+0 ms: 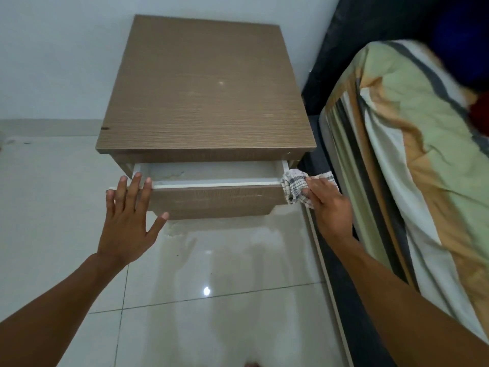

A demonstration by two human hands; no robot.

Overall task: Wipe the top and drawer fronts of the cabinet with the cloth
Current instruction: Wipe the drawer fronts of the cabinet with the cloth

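Pressing cloth (297,188) against open, empty drawer (211,200).

We count one cabinet (206,96) with one drawer (211,192) pulled open and one checked cloth (295,188). Two hands: left hand (127,221), right hand (328,207). One bed (412,160) alongside.

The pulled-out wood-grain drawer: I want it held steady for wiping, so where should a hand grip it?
Grip the white top edge of the wood-grain drawer front from above, fingers hooked inside. No handle shows, and the open gap exposes that rim. The left hand already rests there; the right hand presses the checked cloth against the far corner.
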